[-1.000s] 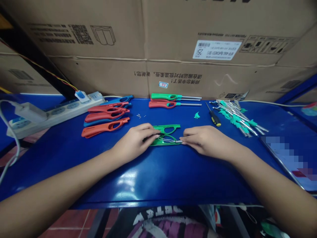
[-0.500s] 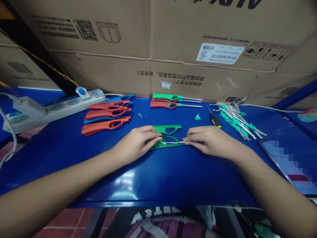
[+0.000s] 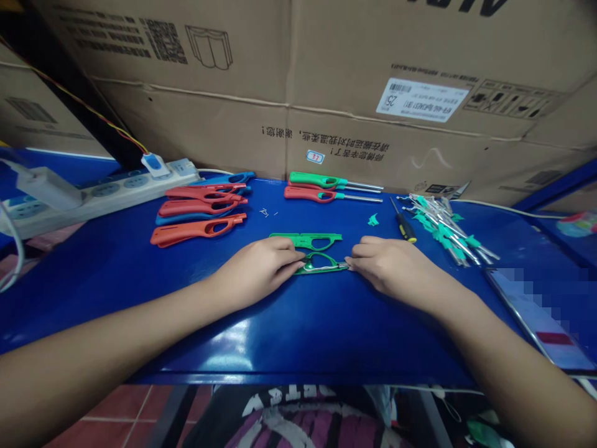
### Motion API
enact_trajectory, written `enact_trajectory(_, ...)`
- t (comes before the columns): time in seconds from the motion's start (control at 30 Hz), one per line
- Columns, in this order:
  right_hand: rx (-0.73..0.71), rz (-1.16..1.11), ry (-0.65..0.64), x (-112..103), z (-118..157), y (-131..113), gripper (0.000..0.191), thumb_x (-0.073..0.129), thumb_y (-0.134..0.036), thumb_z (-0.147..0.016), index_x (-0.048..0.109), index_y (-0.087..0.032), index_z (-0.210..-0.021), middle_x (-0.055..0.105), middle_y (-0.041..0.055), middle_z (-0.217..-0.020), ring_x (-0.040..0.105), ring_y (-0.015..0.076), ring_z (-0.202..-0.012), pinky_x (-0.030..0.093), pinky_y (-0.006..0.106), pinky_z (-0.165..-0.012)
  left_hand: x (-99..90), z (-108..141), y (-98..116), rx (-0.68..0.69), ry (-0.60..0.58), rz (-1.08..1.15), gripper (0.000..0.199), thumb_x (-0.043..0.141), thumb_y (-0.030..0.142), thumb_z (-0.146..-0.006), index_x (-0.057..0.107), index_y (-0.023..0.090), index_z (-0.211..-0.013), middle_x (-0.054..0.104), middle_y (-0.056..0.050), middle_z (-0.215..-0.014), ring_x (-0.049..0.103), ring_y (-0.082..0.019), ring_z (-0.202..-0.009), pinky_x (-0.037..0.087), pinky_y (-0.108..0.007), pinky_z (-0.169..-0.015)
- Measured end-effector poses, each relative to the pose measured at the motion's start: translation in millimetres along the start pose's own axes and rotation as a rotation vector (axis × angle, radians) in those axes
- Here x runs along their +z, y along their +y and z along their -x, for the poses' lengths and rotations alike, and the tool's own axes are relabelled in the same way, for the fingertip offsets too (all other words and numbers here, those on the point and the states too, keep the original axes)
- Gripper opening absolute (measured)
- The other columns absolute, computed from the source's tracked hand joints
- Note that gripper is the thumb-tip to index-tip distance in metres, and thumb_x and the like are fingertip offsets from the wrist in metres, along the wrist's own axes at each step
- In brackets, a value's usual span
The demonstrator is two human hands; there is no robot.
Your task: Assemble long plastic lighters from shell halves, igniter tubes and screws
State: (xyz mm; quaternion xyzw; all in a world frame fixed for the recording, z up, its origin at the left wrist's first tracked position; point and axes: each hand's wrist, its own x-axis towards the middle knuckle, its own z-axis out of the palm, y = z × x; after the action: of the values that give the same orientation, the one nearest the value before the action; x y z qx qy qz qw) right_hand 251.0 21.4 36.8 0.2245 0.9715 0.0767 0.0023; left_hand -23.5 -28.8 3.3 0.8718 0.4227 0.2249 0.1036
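Observation:
My left hand [image 3: 267,269] is closed in a pinch over the handle part of a green lighter casing half [image 3: 326,256], beside a small dark piece. The fingers hide most of that handle. A thin white wire [image 3: 321,268] runs along the casing's trigger loop towards the casing's right end. There my right hand [image 3: 389,264] pinches a short metal tube [image 3: 344,266], whose far end is hidden by the fingers. Just behind lies the other green casing half [image 3: 305,239], flat on the blue table [image 3: 261,348].
Red and blue lighter handles [image 3: 198,231] lie at left by a power strip [image 3: 135,182]. Two assembled lighters [image 3: 310,195] rest against a cardboard box [image 3: 233,124]. At right are a screwdriver [image 3: 405,227], metal tubes with green tabs [image 3: 450,230] and a phone [image 3: 541,317].
The metal tube now sits closer against the right end of the green casing. My right fingers have curled in more. The view has shifted slightly.

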Motion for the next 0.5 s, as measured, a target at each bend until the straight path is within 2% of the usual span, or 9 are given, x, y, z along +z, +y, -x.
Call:
enact_trajectory(0.13,0.002,0.058,-0.105,-1.4,-3.8,-10.8,0.028,0.049,-0.001,-0.09,0.068,-0.016,-0.077,0.067,0.0085,-0.083,0.052,0.0176,-0.068,0.032,0.034,-0.056,-0.7,0.3,1.9,-0.01,-0.012,-0.031,0.026,0.053,0.024,-0.101,0.075,0.015,-0.112,0.069,-0.009,-0.094,0.067,-0.02,-0.087,0.055,-0.031,-0.08)
enact_trajectory(0.2,0.031,0.057,-0.127,-1.4,-4.1,-13.7,0.028,0.049,0.0,-0.089,0.069,-0.015,-0.076,0.067,0.0101,-0.086,0.053,0.0174,-0.067,0.033,0.034,-0.054,-1.2,0.5,1.8,-0.01,-0.007,-0.045,0.026,0.053,0.023,-0.101,0.075,0.015,-0.112,0.069,-0.009,-0.095,0.068,-0.02,-0.087,0.056,-0.031,-0.08)
enact_trajectory(0.33,0.12,-0.121,-0.081,-1.8,-0.7,-13.0,0.022,0.05,-0.017,-0.097,0.072,-0.014,-0.096,0.066,0.0106,-0.095,0.061,0.0187,-0.075,0.046,0.031,-0.064,-2.2,0.6,0.2,-0.012,0.029,-0.053,0.026,0.052,0.024,-0.101,0.074,0.015,-0.113,0.071,-0.009,-0.096,0.068,-0.021,-0.088,0.057,-0.032,-0.08)
enact_trajectory(0.4,0.186,-0.253,-0.037,-1.8,0.9,-12.6,0.025,0.052,-0.027,-0.098,0.071,-0.015,-0.109,0.065,0.0104,-0.101,0.064,0.0192,-0.079,0.051,0.032,-0.071,-2.4,0.3,-0.2,-0.008,0.035,-0.034,0.026,0.052,0.024,-0.102,0.073,0.015,-0.113,0.072,-0.009,-0.1,0.068,-0.022,-0.092,0.057,-0.033,-0.083)
enact_trajectory(0.5,0.249,-0.388,0.054,0.3,-0.2,-15.7,0.034,0.053,-0.033,-0.099,0.064,-0.019,-0.127,0.061,0.0113,-0.119,0.065,0.019,-0.084,0.054,0.033,-0.075,-2.0,0.1,0.6,0.001,0.036,-0.005,0.025,0.052,0.024,-0.102,0.073,0.015,-0.113,0.073,-0.01,-0.102,0.068,-0.022,-0.096,0.057,-0.035,-0.086)
